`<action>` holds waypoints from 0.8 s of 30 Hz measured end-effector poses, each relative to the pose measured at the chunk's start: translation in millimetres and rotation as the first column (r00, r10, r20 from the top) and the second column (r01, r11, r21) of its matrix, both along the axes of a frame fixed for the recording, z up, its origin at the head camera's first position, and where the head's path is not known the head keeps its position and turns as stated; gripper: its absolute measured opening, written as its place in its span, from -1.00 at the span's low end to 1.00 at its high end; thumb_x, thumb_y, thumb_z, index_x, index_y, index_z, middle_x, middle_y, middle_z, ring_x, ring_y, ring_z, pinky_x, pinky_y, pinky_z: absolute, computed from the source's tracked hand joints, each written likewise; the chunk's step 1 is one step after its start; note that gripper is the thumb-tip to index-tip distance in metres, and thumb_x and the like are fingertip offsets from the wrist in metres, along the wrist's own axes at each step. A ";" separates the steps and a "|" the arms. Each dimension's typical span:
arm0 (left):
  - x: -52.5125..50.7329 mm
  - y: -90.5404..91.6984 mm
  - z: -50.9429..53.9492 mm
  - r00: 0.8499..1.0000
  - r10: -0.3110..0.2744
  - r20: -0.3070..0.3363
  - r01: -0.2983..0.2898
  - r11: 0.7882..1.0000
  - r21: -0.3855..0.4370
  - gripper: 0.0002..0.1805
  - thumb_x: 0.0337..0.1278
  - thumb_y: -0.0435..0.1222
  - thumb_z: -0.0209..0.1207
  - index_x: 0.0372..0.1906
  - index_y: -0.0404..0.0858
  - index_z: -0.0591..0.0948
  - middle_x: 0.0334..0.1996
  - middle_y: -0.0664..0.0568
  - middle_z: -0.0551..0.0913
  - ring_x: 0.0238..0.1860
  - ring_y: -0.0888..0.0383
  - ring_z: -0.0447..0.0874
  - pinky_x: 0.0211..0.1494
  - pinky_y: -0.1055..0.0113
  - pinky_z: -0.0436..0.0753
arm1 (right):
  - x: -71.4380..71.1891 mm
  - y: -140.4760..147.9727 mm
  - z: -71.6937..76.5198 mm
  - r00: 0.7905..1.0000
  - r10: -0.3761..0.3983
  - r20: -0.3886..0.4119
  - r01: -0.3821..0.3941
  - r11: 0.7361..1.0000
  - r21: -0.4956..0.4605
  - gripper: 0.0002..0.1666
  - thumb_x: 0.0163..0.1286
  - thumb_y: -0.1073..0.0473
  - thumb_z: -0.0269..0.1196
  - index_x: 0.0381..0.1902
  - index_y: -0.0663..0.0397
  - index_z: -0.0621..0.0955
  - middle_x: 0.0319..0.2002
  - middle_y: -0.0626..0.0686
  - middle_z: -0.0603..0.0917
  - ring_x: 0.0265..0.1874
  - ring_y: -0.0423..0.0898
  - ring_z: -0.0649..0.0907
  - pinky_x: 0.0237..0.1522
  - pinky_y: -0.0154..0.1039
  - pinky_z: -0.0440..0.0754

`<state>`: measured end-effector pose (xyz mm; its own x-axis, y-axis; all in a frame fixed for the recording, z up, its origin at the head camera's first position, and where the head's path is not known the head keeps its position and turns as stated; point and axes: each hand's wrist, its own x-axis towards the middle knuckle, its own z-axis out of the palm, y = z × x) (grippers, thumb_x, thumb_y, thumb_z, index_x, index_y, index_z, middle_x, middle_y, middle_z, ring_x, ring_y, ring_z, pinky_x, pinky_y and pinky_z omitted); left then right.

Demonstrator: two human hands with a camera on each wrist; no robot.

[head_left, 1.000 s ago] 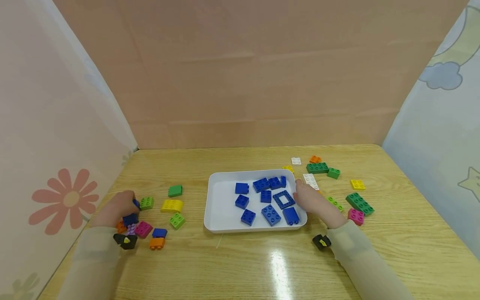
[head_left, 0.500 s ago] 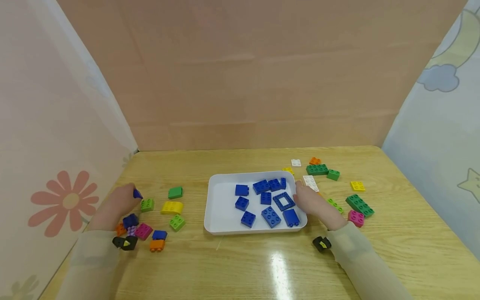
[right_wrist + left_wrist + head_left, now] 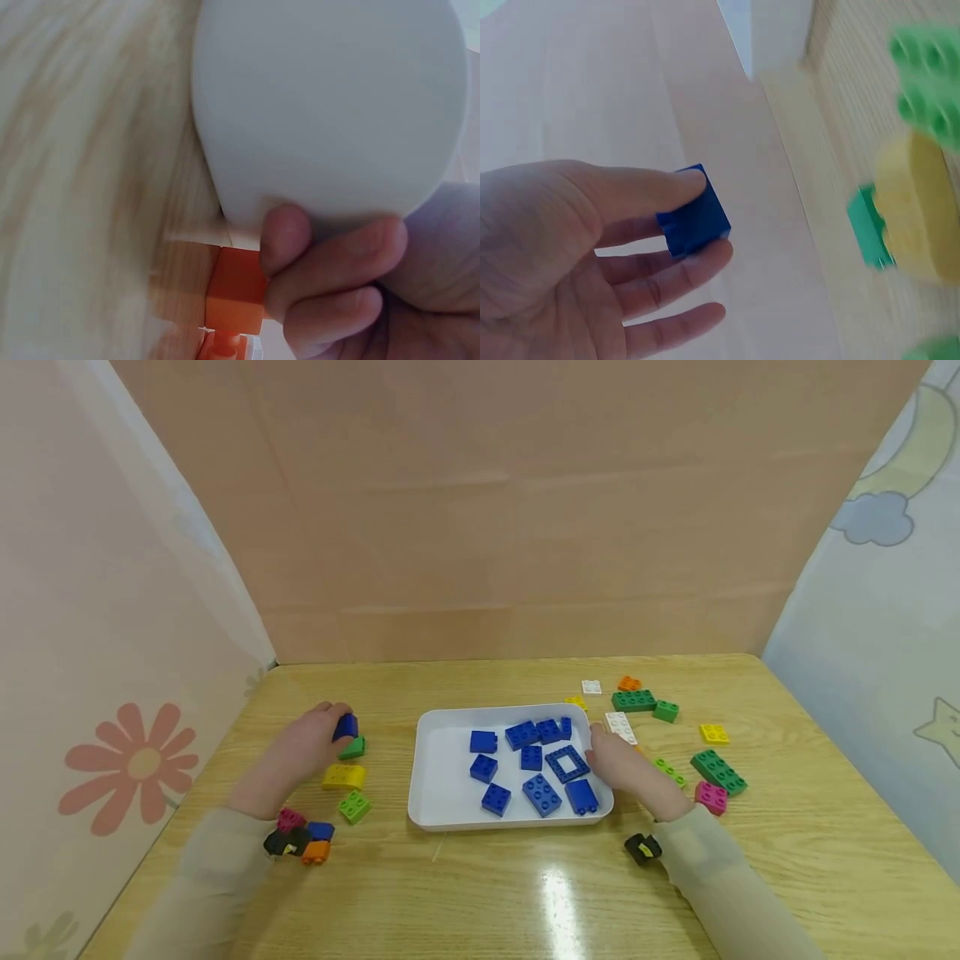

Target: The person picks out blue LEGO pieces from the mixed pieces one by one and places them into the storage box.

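My left hand (image 3: 300, 747) pinches a dark blue toy building brick (image 3: 346, 727) between thumb and fingertips, raised above the table near a green brick (image 3: 352, 748). In the left wrist view the thumb lies across the top of the held brick (image 3: 697, 221). A white tray (image 3: 442, 802) stands mid-table with several blue bricks spread inside, one of them a square frame (image 3: 567, 763). My right hand (image 3: 622, 764) grips the tray's right side. Curled fingers press on its outer wall (image 3: 322, 112) in the right wrist view, where the thumb is hidden.
Left of the tray lie a yellow brick (image 3: 344, 777), a lime brick (image 3: 355, 807), a blue brick (image 3: 321, 832) and an orange brick (image 3: 316, 852). On the right are several green, white, yellow and pink (image 3: 711, 797) bricks. A cardboard-coloured panel (image 3: 510, 527) stands behind the table.
My left hand has lifted the blue brick from the left pile and carried it right, toward the tray. The right hand and the tray have stayed in place.
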<state>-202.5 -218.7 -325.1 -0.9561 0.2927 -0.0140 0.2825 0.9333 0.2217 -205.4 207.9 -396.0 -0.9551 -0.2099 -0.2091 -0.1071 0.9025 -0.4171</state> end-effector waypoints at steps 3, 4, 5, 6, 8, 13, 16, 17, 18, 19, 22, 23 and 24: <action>-1.1 14.8 2.0 0.999 -0.046 -0.022 0.046 0.999 -0.005 -0.50 0.27 -0.33 0.21 0.22 -0.50 0.41 0.08 -0.43 0.49 0.02 -0.28 0.55 0.04 -0.13 0.54 | 0.3 -1.1 1.9 1.000 0.002 0.000 -0.002 1.000 0.000 -0.41 0.49 0.30 0.01 0.28 0.66 0.12 -0.22 0.37 0.58 -0.48 -0.03 0.57 -0.57 -0.29 0.50; -2.0 19.4 2.8 0.998 -0.059 -0.032 0.058 0.998 -0.014 -0.50 0.27 -0.32 0.22 0.22 -0.49 0.42 0.07 -0.41 0.50 0.01 -0.27 0.56 0.03 -0.12 0.55 | 0.3 -1.3 2.5 1.000 -0.001 0.003 0.001 1.000 0.000 -0.41 0.49 0.30 0.01 0.28 0.66 0.12 -0.21 0.37 0.58 -0.48 -0.03 0.57 -0.57 -0.29 0.50; -2.9 23.6 3.5 0.997 -0.071 -0.042 0.070 0.997 -0.023 -0.50 0.26 -0.31 0.23 0.21 -0.48 0.42 0.05 -0.38 0.52 0.00 -0.25 0.57 0.03 -0.11 0.56 | 0.3 -1.4 3.0 1.000 -0.004 0.007 0.005 1.000 0.000 -0.40 0.50 0.30 0.01 0.29 0.65 0.12 -0.21 0.37 0.58 -0.48 -0.03 0.57 -0.57 -0.28 0.50; -3.9 28.1 4.7 0.995 -0.085 -0.052 0.083 0.996 -0.036 -0.50 0.25 -0.30 0.24 0.21 -0.47 0.43 0.04 -0.37 0.53 -0.02 -0.23 0.58 0.02 -0.10 0.56 | 0.5 -1.7 3.6 1.000 -0.006 0.011 0.006 1.000 -0.002 -0.40 0.50 0.30 0.01 0.29 0.65 0.12 -0.21 0.36 0.58 -0.48 -0.03 0.57 -0.57 -0.29 0.50; -6.1 36.0 6.8 0.991 -0.118 -0.063 0.114 0.991 -0.064 -0.49 0.24 -0.28 0.25 0.20 -0.45 0.45 0.01 -0.32 0.55 -0.05 -0.19 0.60 0.00 -0.07 0.58 | 0.4 -1.3 4.0 1.000 -0.007 0.017 0.007 1.000 -0.004 -0.41 0.50 0.30 0.00 0.29 0.64 0.12 -0.23 0.35 0.58 -0.49 -0.04 0.57 -0.57 -0.29 0.50; -12.0 53.1 8.8 0.974 -0.214 -0.074 0.204 0.971 -0.128 -0.52 0.23 -0.23 0.27 0.16 -0.39 0.49 -0.08 -0.20 0.60 -0.15 -0.07 0.63 -0.08 0.04 0.63 | 0.2 0.0 3.6 1.000 -0.004 0.023 0.005 1.000 -0.012 -0.41 0.50 0.30 0.00 0.29 0.64 0.12 -0.25 0.33 0.57 -0.50 -0.05 0.57 -0.58 -0.29 0.51; -15.1 63.5 10.7 0.966 -0.249 -0.069 0.238 0.961 -0.139 -0.53 0.23 -0.22 0.27 0.16 -0.37 0.49 -0.08 -0.18 0.60 -0.16 -0.04 0.63 -0.10 0.08 0.64 | -0.1 0.3 2.6 1.000 -0.008 0.025 0.009 1.000 -0.016 -0.41 0.50 0.29 0.00 0.29 0.63 0.12 -0.25 0.32 0.57 -0.50 -0.05 0.57 -0.57 -0.29 0.51; -16.2 67.0 11.2 0.964 -0.257 -0.068 0.246 0.959 -0.140 -0.53 0.23 -0.22 0.27 0.16 -0.37 0.49 -0.07 -0.18 0.60 -0.16 -0.04 0.63 -0.09 0.08 0.64 | -0.2 0.3 2.3 1.000 -0.009 0.025 0.009 1.000 -0.018 -0.41 0.50 0.30 0.00 0.29 0.64 0.12 -0.26 0.31 0.57 -0.50 -0.05 0.57 -0.58 -0.28 0.51; -17.1 70.7 12.2 0.964 -0.259 -0.065 0.248 0.958 -0.141 -0.53 0.23 -0.21 0.27 0.16 -0.36 0.49 -0.06 -0.17 0.61 -0.15 -0.03 0.63 -0.09 0.09 0.64 | -0.2 0.4 2.2 1.000 -0.009 0.025 0.010 1.000 -0.019 -0.41 0.50 0.30 0.00 0.29 0.64 0.12 -0.26 0.31 0.57 -0.50 -0.05 0.57 -0.58 -0.28 0.51; -18.0 74.3 12.8 0.963 -0.263 -0.063 0.252 0.957 -0.145 -0.52 0.23 -0.21 0.27 0.17 -0.35 0.48 -0.05 -0.17 0.61 -0.15 -0.03 0.63 -0.08 0.09 0.64 | -0.3 0.5 1.7 1.000 -0.009 0.024 0.009 1.000 -0.017 -0.41 0.50 0.30 0.00 0.29 0.64 0.12 -0.27 0.31 0.57 -0.51 -0.05 0.57 -0.58 -0.28 0.51; -20.9 83.1 13.2 0.958 -0.280 -0.061 0.267 0.950 -0.162 -0.53 0.24 -0.20 0.26 0.16 -0.34 0.48 -0.06 -0.17 0.62 -0.15 -0.03 0.64 -0.08 0.10 0.65 | -0.1 0.4 1.5 1.000 -0.011 0.019 0.012 1.000 -0.013 -0.41 0.50 0.30 0.01 0.28 0.64 0.13 -0.24 0.34 0.58 -0.49 -0.04 0.57 -0.57 -0.28 0.51; -21.8 85.5 12.7 0.957 -0.283 -0.059 0.270 0.948 -0.168 -0.53 0.24 -0.20 0.26 0.16 -0.33 0.48 -0.06 -0.16 0.62 -0.16 -0.02 0.64 -0.08 0.11 0.65 | -0.1 0.4 1.5 1.000 -0.012 0.020 0.012 1.000 -0.015 -0.41 0.50 0.30 0.01 0.28 0.64 0.13 -0.23 0.35 0.58 -0.49 -0.04 0.57 -0.57 -0.28 0.51; -22.9 87.4 11.9 0.955 -0.290 -0.058 0.276 0.945 -0.174 -0.55 0.25 -0.20 0.26 0.15 -0.33 0.48 -0.08 -0.15 0.62 -0.18 -0.01 0.64 -0.09 0.12 0.65 | -0.1 0.5 1.5 1.000 -0.012 0.021 0.013 1.000 -0.013 -0.41 0.50 0.30 0.01 0.29 0.64 0.13 -0.22 0.35 0.58 -0.49 -0.03 0.57 -0.57 -0.28 0.52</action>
